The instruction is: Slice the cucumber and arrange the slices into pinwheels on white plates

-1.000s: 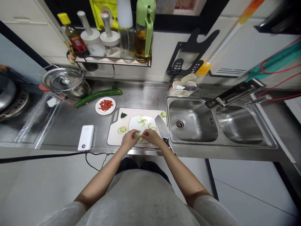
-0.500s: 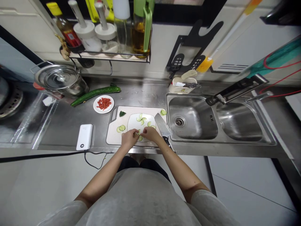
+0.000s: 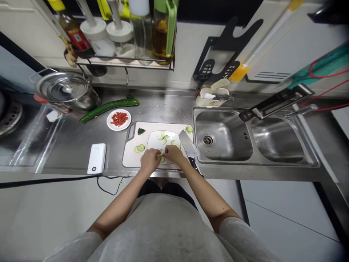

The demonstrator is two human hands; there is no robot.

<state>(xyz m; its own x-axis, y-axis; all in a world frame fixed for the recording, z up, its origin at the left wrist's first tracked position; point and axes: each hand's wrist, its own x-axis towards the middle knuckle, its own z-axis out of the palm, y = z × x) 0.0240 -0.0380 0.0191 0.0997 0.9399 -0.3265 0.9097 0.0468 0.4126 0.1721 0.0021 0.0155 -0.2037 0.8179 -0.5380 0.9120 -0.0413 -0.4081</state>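
Slices appear to be in the midst of being arranged on the white plate, which is set on the board. Several are curved together near its far edge, others lie at its right, and one is seen just below the fingertips. The left hand and right hand are brought close over the plate's near side, their fingers drawn together — whether a slice is pinched by either cannot be told. For the next move, a light touch seems called for, so that neighbouring slices are not nudged. Spare slices are left within reach on the board; the knife is laid just right of the plate — its handle near the right forearm.
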